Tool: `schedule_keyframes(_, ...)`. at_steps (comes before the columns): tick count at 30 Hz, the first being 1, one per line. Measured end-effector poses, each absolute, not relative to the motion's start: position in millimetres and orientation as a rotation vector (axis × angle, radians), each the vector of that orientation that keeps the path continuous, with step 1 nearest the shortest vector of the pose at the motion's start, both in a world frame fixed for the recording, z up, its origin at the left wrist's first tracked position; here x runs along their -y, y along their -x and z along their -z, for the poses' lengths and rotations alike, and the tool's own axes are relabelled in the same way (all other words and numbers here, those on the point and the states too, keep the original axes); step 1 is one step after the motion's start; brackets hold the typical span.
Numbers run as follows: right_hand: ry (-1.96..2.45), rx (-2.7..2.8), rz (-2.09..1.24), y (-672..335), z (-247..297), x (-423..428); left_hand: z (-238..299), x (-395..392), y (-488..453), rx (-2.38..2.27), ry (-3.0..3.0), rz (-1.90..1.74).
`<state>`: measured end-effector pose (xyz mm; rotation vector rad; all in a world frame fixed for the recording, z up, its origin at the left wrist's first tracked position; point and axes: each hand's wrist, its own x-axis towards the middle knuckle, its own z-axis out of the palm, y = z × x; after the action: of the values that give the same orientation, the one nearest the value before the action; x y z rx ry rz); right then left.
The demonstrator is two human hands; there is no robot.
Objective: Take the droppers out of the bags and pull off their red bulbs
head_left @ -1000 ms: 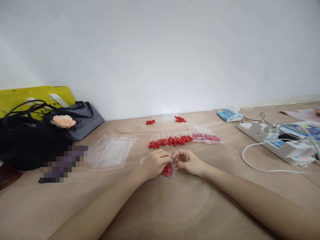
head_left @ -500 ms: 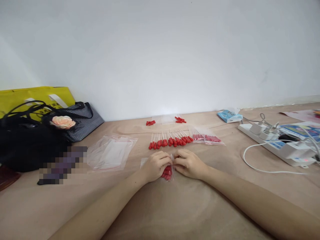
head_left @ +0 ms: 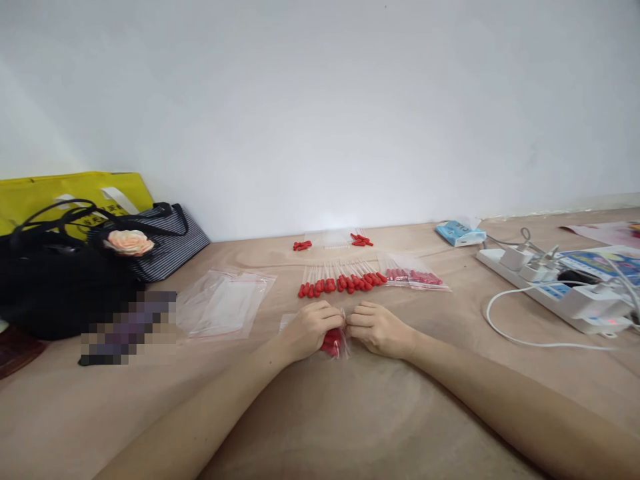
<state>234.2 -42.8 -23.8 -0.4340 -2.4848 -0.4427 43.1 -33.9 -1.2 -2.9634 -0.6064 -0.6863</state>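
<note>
In the head view a small clear zip bag (head_left: 332,343) with red-tipped pieces in it is held between my hands, low over the table. My left hand (head_left: 314,329) is closed around its left side, fingers curled over the red pieces. Fingertips of my right hand (head_left: 378,328) pinch the bag's right edge; the exact grip is partly hidden. Just beyond the hands, white sticks with red tips (head_left: 350,280) lie in a fanned row. To their right are filled clear bags (head_left: 417,275) of the same red-tipped sticks.
Flat clear bags (head_left: 230,303) lie to the left. At the back are two small red piles (head_left: 303,246) with clear plastic between. A white power strip (head_left: 550,290) with cables and a blue tissue pack (head_left: 460,233) sit right. Black, striped and yellow bags (head_left: 120,183) fill the left.
The fingers of my right hand have curled in more at the bag's edge. Both hands stay in nearly the same place, and the view has shifted slightly.
</note>
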Motion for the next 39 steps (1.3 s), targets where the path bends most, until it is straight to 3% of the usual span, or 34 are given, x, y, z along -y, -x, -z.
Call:
schedule_keyframes(7,0.591,2.476,0.151,-243,22,42,-7,32,-32,0.695,3.034,0.729)
schedule_keyframes(14,0.892,1.932,-0.929,-235,19,57,-17,40,-40,0.978,2.594,1.124)
schedule_keyframes(18,0.803,1.697,-1.403,-216,12,70,-19,45,-47,1.093,2.288,1.210)
schedule_keyframes(22,0.651,1.462,-1.752,-206,3,78,-16,46,-49,1.370,2.339,1.185)
schedule_keyframes(27,0.879,1.479,-1.859,-231,9,58,-9,40,-40,1.931,2.704,1.320)
schedule_keyframes(31,1.045,1.540,-1.749,-259,15,38,-6,33,-27,2.227,3.254,1.377)
schedule_keyframes(35,0.976,1.635,-1.667,-266,15,33,-4,33,-18,2.158,3.477,1.159)
schedule_keyframes(39,0.915,1.725,-1.636,-263,15,34,2,36,-20,2.129,3.242,1.272)
